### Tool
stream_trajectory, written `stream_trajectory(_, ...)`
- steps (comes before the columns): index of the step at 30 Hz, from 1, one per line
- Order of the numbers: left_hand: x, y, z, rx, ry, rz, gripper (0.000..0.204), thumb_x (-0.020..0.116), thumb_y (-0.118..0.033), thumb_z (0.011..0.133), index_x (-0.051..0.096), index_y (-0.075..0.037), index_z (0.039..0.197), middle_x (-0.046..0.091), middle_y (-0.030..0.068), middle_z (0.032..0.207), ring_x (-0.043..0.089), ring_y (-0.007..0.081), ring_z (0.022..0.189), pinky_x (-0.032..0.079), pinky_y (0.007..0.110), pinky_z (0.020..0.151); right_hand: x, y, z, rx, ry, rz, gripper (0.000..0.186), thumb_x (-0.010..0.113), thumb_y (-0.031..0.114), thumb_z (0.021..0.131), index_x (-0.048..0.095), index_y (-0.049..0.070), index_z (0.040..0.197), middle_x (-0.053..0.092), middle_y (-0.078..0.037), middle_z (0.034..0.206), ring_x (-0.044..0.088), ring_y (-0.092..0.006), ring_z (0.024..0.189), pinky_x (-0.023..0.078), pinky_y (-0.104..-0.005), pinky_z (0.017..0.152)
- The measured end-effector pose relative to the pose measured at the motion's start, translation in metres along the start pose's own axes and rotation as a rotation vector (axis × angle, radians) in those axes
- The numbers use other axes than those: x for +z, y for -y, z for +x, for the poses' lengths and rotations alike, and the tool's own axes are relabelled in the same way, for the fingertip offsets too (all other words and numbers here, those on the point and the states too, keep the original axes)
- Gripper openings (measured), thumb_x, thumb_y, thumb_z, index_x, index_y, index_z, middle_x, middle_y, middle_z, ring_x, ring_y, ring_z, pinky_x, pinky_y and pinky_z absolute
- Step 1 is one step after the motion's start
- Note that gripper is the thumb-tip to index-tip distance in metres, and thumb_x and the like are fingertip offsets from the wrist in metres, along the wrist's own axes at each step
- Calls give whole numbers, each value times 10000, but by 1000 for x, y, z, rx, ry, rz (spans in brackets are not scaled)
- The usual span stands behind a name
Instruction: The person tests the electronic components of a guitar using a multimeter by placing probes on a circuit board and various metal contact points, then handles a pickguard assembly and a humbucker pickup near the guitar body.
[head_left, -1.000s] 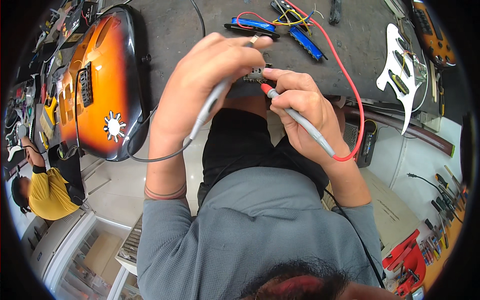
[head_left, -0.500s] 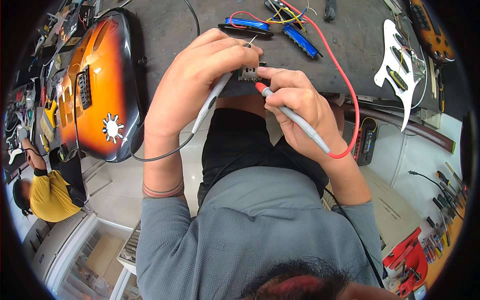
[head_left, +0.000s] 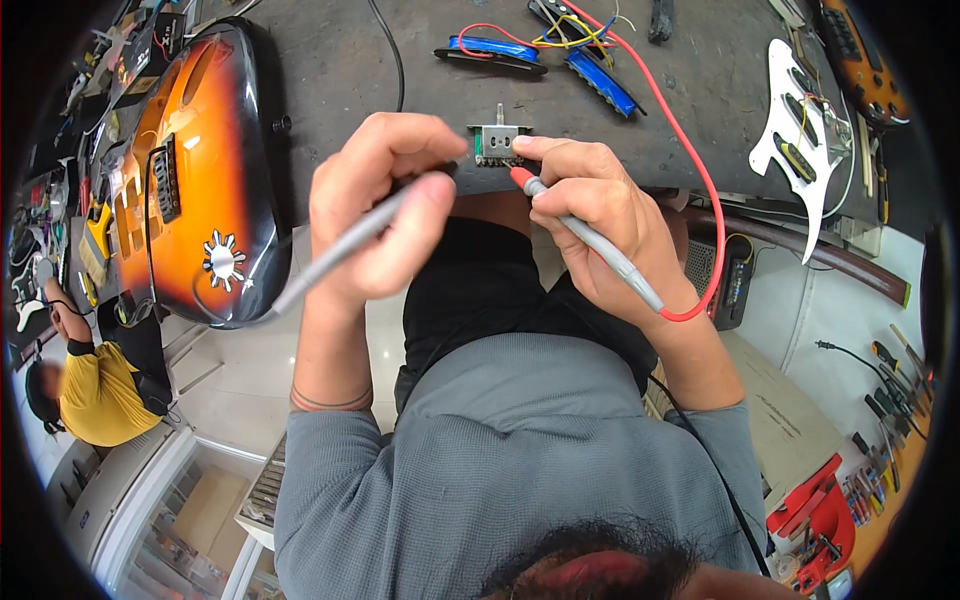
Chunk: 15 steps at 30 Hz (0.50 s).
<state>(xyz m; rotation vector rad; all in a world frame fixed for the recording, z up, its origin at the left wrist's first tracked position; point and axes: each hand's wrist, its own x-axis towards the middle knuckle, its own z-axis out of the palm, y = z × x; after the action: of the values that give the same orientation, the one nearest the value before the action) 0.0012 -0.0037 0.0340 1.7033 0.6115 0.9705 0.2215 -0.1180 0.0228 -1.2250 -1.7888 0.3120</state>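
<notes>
A guitar lever switch [head_left: 495, 142], with a metal housing, green board and thin upright lever, lies at the near edge of the dark workbench. My right hand [head_left: 610, 205] grips a grey red-tipped test probe [head_left: 600, 243]; its tip is at the switch's lower row of contacts, and my index finger presses on the housing. To the left of the switch and apart from it, my left hand [head_left: 385, 200] holds a second grey test probe [head_left: 350, 240], blurred by motion. Whether its tip touches anything cannot be made out.
A sunburst guitar body [head_left: 205, 180] lies at left. Blue-wrapped pickups [head_left: 605, 82] with loose wires are beyond the switch. The red probe lead [head_left: 690, 140] arcs past my right hand. A white pickguard [head_left: 800, 140] is at right. A person in yellow [head_left: 110, 395] works at far left.
My left hand has drawn back to the left and nearer to me with its probe, uncovering the switch and its lever. The right hand stays in place on the switch.
</notes>
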Motion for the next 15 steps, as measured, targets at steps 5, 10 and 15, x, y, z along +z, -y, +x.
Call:
stream_trajectory(5, -1, 7, 4, 124, 85, 115, 189, 749, 63, 794, 597, -12, 878, 621, 72, 712, 559, 147, 574, 436, 284, 544, -1, 3, -2, 44, 10, 29, 340, 805, -23, 950, 577, 85, 1178, 717, -185, 1190, 771, -383, 1150, 651, -427, 882)
stream_trajectory(10, 3, 9, 7, 152, 67, 189, 223, 792, 57, 759, 588, -20, 807, 626, 79, 704, 579, 190, 570, 455, 310, 552, 0, 0, 0, -15, 1, -4, 456, 840, -75, 863, 562, 66, 1196, 727, -227, 1239, 784, -379, 1070, 666, -407, 851)
stream_trajectory(15, 4, 7, 10, 174, 77, 230, 226, 788, 62, 754, 584, -17, 807, 621, 80, 702, 574, 200, 569, 460, 314, 556, 0, -1, 0, -19, -6, -1, 452, 848, -65, 864, 565, 66, 1190, 730, -223, 1238, 786, -371, 1074, 667, -406, 845)
